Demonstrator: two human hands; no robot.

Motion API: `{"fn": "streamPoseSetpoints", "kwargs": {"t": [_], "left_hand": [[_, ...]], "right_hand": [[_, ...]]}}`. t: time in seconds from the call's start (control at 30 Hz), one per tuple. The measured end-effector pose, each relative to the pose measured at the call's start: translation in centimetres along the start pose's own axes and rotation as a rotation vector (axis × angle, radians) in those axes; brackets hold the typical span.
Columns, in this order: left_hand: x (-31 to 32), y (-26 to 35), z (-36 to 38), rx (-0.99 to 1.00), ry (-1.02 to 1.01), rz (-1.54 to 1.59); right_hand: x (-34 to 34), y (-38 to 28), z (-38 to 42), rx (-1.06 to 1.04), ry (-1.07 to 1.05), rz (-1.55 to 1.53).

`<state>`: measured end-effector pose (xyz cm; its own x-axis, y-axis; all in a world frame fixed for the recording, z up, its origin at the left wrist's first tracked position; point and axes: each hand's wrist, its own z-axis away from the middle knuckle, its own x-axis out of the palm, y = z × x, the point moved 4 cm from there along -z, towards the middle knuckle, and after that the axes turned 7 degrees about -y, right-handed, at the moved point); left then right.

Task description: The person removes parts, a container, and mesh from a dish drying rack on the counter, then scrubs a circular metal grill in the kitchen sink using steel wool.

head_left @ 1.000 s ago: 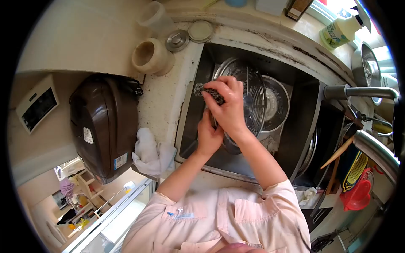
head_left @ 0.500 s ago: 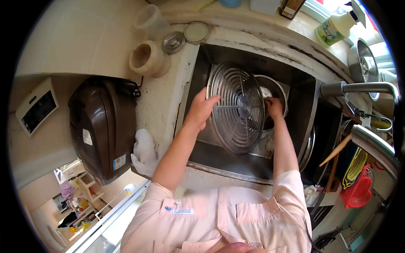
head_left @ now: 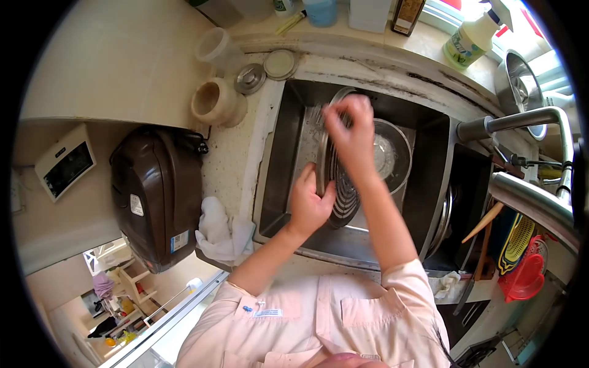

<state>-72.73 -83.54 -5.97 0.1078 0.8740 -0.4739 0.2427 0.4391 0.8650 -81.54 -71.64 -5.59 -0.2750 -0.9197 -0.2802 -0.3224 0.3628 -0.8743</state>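
Observation:
My left hand point(head_left: 310, 208) is closed on the near-left rim of a round metal steamer rack point(head_left: 345, 202) with curved slots. The rack stands tilted almost edge-on inside the steel sink point(head_left: 279, 175). Over the rack's far edge is my right hand point(head_left: 354, 132), fingers curled together and smeared by motion. Whatever those fingers hold, if anything, is hidden. To the right of the rack, a round metal bowl point(head_left: 402, 162) rests in the sink, partly covered by my right forearm.
A faucet point(head_left: 527, 119) reaches in from the right. Left of the sink are a brown appliance point(head_left: 156, 196), a white cloth point(head_left: 221, 233), a beige jar point(head_left: 215, 104) and a metal lid point(head_left: 250, 78). A spray bottle point(head_left: 469, 43) stands on the back ledge.
My left hand has turned the rack from facing up to nearly edge-on. My right hand has left the bowl and moved up and left to the rack's far edge.

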Motion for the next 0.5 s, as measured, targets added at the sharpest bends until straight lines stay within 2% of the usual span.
{"fn": "streamPoseSetpoints", "kwargs": {"t": [0.07, 0.1, 0.17, 0.2, 0.27, 0.3, 0.33, 0.37, 0.4, 0.43, 0.47, 0.5], "left_hand": [[0.1, 0.3, 0.7, -0.043, 0.001, 0.040], [0.0, 0.2, 0.6, -0.044, -0.007, 0.051], [-0.1, -0.6, -0.4, -0.030, -0.004, 0.102], [-0.1, -1.1, -0.1, -0.155, 0.016, 0.165], [-0.3, -2.0, 0.5, -0.022, -0.046, 0.059], [-0.3, -2.0, 0.9, -0.041, -0.024, 0.074], [-0.1, -1.8, 1.1, -0.051, 0.000, 0.089], [-0.1, -1.7, 1.5, -0.065, 0.021, 0.104], [-0.4, -2.1, 1.9, -0.109, 0.037, 0.119], [-0.8, -2.8, 2.4, -0.154, 0.052, 0.137], [-1.1, -3.5, 2.7, -0.199, 0.066, 0.158], [-1.6, -4.4, 3.1, -0.248, 0.075, 0.207]], "right_hand": [[0.3, 3.6, -2.5, 0.144, 0.070, -0.005], [0.6, 3.0, -1.5, 0.143, 0.028, -0.022], [0.8, -0.9, 1.3, 0.025, -0.101, 0.046], [0.8, -3.8, 3.1, 0.043, -0.103, 0.143], [1.6, -0.4, 3.2, 0.118, -0.083, -0.047], [1.8, 2.3, 1.8, 0.204, -0.126, -0.139], [2.2, 5.8, 0.7, 0.511, -0.127, -0.380], [2.0, 9.5, -0.1, 0.538, -0.090, -0.340], [1.3, 13.1, 0.2, 0.534, -0.071, -0.124], [0.6, 17.8, 1.9, 0.425, -0.024, 0.077], [-1.0, 18.1, 4.1, 0.394, 0.032, 0.323], [-2.2, 19.0, 6.6, 0.479, -0.039, 0.499]]}}
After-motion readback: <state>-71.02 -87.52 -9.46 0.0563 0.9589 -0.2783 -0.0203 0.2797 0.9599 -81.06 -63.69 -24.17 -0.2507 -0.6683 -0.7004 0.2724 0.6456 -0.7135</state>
